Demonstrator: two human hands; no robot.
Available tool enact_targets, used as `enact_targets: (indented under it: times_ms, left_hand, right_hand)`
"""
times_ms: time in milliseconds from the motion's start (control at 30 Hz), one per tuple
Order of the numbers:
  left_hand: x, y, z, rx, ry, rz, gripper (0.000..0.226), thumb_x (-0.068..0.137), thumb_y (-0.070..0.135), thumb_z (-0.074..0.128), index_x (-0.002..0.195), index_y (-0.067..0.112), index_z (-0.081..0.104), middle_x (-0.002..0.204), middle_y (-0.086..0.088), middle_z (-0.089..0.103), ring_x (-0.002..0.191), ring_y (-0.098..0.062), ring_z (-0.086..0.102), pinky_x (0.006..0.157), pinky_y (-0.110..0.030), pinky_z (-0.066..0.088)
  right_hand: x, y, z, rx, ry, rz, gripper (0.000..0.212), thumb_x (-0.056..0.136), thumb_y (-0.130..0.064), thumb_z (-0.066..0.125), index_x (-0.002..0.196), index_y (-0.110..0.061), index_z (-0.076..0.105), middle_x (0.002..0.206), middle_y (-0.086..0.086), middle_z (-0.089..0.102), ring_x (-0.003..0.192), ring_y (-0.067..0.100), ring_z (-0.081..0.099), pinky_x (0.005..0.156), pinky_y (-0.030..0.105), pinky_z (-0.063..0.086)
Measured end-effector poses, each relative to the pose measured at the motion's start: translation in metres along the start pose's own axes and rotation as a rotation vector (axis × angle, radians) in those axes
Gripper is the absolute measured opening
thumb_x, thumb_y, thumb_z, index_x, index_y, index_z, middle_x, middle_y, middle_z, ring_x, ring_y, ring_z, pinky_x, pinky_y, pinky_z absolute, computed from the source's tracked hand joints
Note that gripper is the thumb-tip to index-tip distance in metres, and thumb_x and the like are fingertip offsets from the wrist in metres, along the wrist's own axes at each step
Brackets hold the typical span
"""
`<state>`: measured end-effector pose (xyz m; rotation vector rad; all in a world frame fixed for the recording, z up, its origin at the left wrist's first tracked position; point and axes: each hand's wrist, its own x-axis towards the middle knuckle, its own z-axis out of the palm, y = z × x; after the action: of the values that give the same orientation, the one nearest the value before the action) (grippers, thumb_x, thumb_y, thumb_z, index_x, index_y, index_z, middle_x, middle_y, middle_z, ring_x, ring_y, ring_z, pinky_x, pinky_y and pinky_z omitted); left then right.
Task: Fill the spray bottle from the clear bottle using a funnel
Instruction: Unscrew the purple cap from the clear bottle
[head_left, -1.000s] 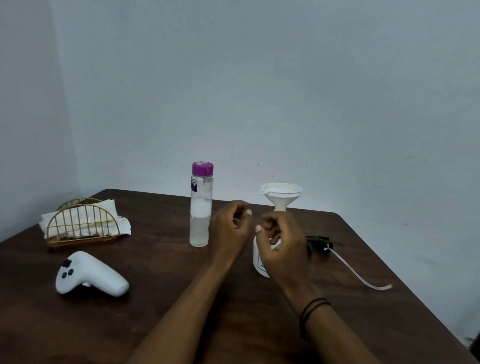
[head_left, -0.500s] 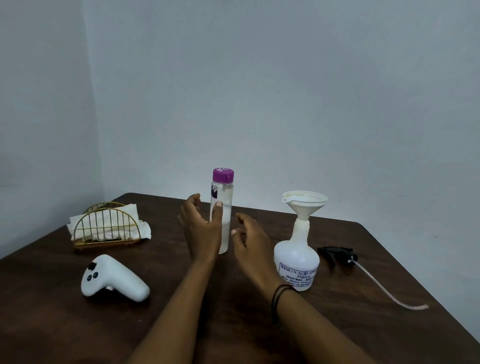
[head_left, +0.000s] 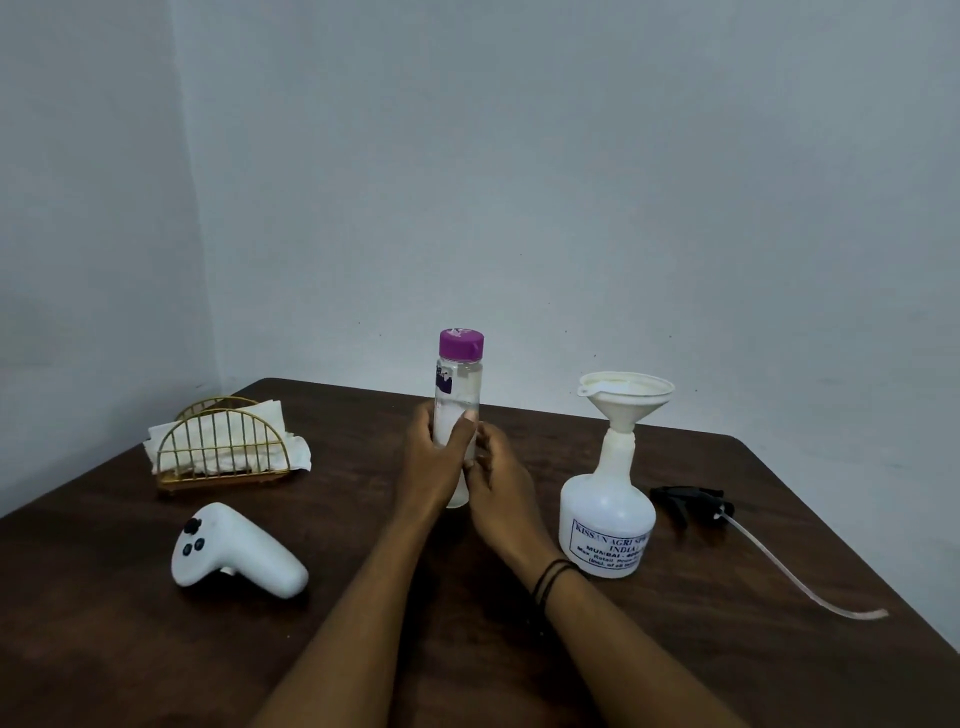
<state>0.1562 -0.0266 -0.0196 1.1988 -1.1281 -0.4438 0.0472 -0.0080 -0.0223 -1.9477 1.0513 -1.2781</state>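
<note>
Left hand (head_left: 434, 465) wrapped round clear purple-capped plastic bottle (head_left: 458, 410) — right hand (head_left: 498, 480) gripping its lower side, fingers curled.

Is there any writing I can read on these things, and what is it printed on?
"KISSAN AGRI SPR…" on the label of the white spray bottle; the rest runs round the side.
"INDIA" below it.
"MUMBAI - 4…" next line, cut off.
Two smaller lines beneath: too blurred to read.
Dark sticker on the clear bottle near the purple cap: unreadable.

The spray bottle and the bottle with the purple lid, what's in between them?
In the head view, only the right hand and bare table lie between the spray bottle and the clear bottle.
</note>
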Motion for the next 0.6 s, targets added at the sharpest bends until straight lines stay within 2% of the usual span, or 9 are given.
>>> enact_targets:
  times_ms: [67,133,200,267,333,433,533,600]
  left_hand:
    - [-0.003,0.003,0.001,0.017,-0.006,0.004,0.036,0.085,0.063,0.059,0.109,0.036,0.056,0.102,0.011,0.067,0.09,-0.006,0.068,0.079,-0.031,0.056]
    - [-0.007,0.008,0.001,0.048,-0.013,0.037,0.048,0.08,0.073,0.048,0.109,0.035,0.056,0.1,0.012,0.066,0.093,-0.008,0.066,0.082,-0.032,0.055]
    - [-0.011,0.014,0.0,0.075,-0.016,0.078,0.061,0.079,0.078,0.037,0.107,0.028,0.059,0.097,0.007,0.066,0.09,-0.012,0.065,0.079,-0.032,0.053]
    - [-0.016,0.019,-0.001,0.081,0.01,0.127,0.071,0.081,0.08,0.028,0.099,0.02,0.062,0.089,0.001,0.067,0.083,-0.014,0.065,0.072,-0.03,0.051]
    - [-0.021,0.024,-0.001,0.073,0.052,0.169,0.069,0.084,0.077,0.024,0.09,0.022,0.064,0.082,0.007,0.067,0.078,-0.007,0.065,0.066,-0.024,0.049]
    - [-0.023,0.035,0.0,-0.013,0.094,0.195,0.059,0.086,0.072,0.022,0.08,0.03,0.062,0.075,0.009,0.067,0.07,-0.002,0.066,0.06,-0.016,0.047]
    - [-0.022,0.047,0.002,-0.105,0.095,0.236,0.053,0.088,0.067,0.023,0.079,0.029,0.058,0.073,0.005,0.065,0.065,-0.004,0.063,0.057,-0.013,0.047]
    - [-0.022,0.055,0.003,-0.136,0.099,0.28,0.044,0.09,0.062,0.026,0.079,0.032,0.056,0.071,0.007,0.063,0.065,0.0,0.062,0.056,-0.01,0.044]
  right_hand:
    - [-0.001,0.0,-0.003,0.005,0.037,0.008,0.033,0.101,-0.02,0.049,0.133,-0.028,0.051,0.124,-0.013,0.063,0.109,-0.005,0.06,0.089,0.017,0.05]
    - [-0.004,-0.002,-0.007,-0.006,0.064,0.004,0.028,0.1,-0.02,0.049,0.126,-0.031,0.053,0.115,-0.018,0.063,0.1,-0.015,0.057,0.08,0.005,0.045]
    - [-0.007,-0.005,-0.01,-0.011,0.113,-0.009,0.024,0.101,-0.021,0.047,0.121,-0.029,0.056,0.108,-0.019,0.062,0.094,-0.02,0.055,0.073,0.0,0.04]
    - [-0.009,-0.01,-0.012,-0.012,0.181,-0.044,0.021,0.1,-0.028,0.045,0.118,-0.029,0.056,0.104,-0.02,0.062,0.094,-0.016,0.055,0.073,0.002,0.038]
    - [-0.011,-0.017,-0.012,0.008,0.233,-0.09,0.026,0.097,-0.041,0.042,0.119,-0.031,0.053,0.105,-0.021,0.062,0.099,-0.01,0.057,0.077,0.008,0.042]
    - [-0.014,-0.029,-0.011,0.085,0.267,-0.143,0.039,0.094,-0.052,0.042,0.13,-0.036,0.044,0.12,-0.019,0.06,0.109,-0.002,0.059,0.088,0.023,0.05]
    - [-0.015,-0.043,-0.013,0.1,0.298,-0.195,0.04,0.094,-0.052,0.046,0.133,-0.049,0.036,0.129,-0.024,0.055,0.115,0.001,0.059,0.092,0.031,0.054]
    - [-0.014,-0.052,-0.014,0.095,0.326,-0.225,0.046,0.095,-0.05,0.048,0.138,-0.042,0.035,0.134,-0.018,0.054,0.118,0.005,0.058,0.093,0.034,0.053]
